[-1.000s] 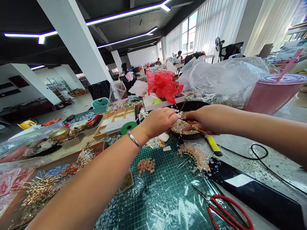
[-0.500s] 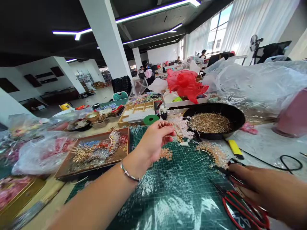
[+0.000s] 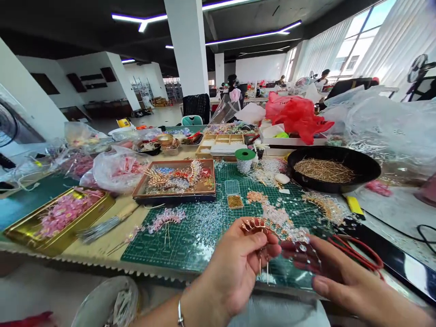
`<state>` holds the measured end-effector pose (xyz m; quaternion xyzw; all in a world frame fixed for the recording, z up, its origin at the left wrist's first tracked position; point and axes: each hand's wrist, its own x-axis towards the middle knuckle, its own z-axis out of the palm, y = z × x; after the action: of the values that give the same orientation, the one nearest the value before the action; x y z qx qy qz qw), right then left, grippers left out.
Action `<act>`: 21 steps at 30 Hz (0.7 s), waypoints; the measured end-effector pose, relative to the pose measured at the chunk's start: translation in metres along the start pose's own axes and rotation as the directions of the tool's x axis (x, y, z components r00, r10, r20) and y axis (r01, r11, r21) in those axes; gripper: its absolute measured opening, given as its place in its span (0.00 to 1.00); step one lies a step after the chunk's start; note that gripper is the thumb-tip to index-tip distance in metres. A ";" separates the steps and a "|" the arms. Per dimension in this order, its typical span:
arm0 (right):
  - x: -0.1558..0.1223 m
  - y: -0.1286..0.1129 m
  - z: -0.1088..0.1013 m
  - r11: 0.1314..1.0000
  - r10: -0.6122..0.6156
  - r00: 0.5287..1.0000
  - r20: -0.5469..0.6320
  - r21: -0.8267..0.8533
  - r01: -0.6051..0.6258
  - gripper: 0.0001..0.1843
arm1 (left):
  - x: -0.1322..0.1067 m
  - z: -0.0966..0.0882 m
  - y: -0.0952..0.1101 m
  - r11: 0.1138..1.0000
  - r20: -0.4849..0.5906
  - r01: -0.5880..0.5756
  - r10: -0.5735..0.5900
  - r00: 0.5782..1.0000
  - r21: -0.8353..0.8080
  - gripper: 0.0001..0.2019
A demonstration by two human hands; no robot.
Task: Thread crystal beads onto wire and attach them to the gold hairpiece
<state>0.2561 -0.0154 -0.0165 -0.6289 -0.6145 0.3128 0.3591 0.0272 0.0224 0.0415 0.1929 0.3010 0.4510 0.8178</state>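
Note:
My left hand (image 3: 236,265) is closed on a curved hair ornament (image 3: 284,230) over the front of the cutting mat (image 3: 185,250). Gold wire forms its arc, clear beads cluster at the right end, and two metal prongs hang down. Beside the beaded end is my right hand (image 3: 344,277), thumb and fingers apart; whether its fingertips touch the beads I cannot tell. Another beaded hair ornament (image 3: 325,206) lies beyond my right hand, and a pink one (image 3: 166,218) rests on the mat at left. Red-handled scissors (image 3: 361,250) lie partly behind my right hand.
A black pan (image 3: 371,172) holds thin gold-coloured pins. Loose clear beads (image 3: 211,218), a small box of gold beads (image 3: 235,201) and a green-topped spool (image 3: 245,155) are on the mat. Left stand a tray (image 3: 175,196) of ornaments and a gold tin (image 3: 102,211) of pink flowers.
The view has turned left and down. My left hand has brought the hair ornament closer. My right hand has come away from the scissors to the ornament's beaded end.

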 end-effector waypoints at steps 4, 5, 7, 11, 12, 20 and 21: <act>-0.018 -0.028 0.041 0.829 0.195 0.979 0.062 0.523 -0.199 0.36 | -0.018 -0.020 -0.010 0.995 0.006 0.043 -0.044 0.999 0.088 0.09; -0.020 -0.032 0.046 0.779 0.225 0.972 0.072 0.586 -0.224 0.34 | -0.021 -0.024 -0.012 0.990 0.008 0.056 -0.057 0.998 0.126 0.10; -0.022 -0.036 0.051 0.721 0.267 0.958 0.101 0.638 -0.268 0.28 | -0.024 -0.035 -0.015 0.976 0.011 0.081 -0.085 0.996 0.201 0.10; -0.025 -0.034 0.052 0.721 0.334 0.937 0.097 0.614 -0.321 0.23 | -0.025 -0.057 -0.022 0.916 0.037 0.212 -0.238 0.970 0.339 0.13; -0.026 -0.033 0.053 0.728 0.342 0.935 0.094 0.603 -0.326 0.23 | -0.024 -0.063 -0.024 0.893 0.045 0.245 -0.282 0.958 0.376 0.13; -0.022 -0.003 0.046 0.864 0.309 0.950 0.034 0.407 -0.295 0.28 | -0.016 -0.091 -0.040 0.812 -0.023 0.192 -0.215 0.976 0.552 0.16; -0.022 0.005 0.043 0.888 0.291 0.957 0.006 0.371 -0.273 0.29 | -0.014 -0.093 -0.041 0.800 -0.046 0.190 -0.200 0.979 0.569 0.16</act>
<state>0.2216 -0.0340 -0.0451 -0.6405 -0.4379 0.4556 0.4364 -0.0150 -0.0063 -0.0473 0.4004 0.4334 0.2520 0.7670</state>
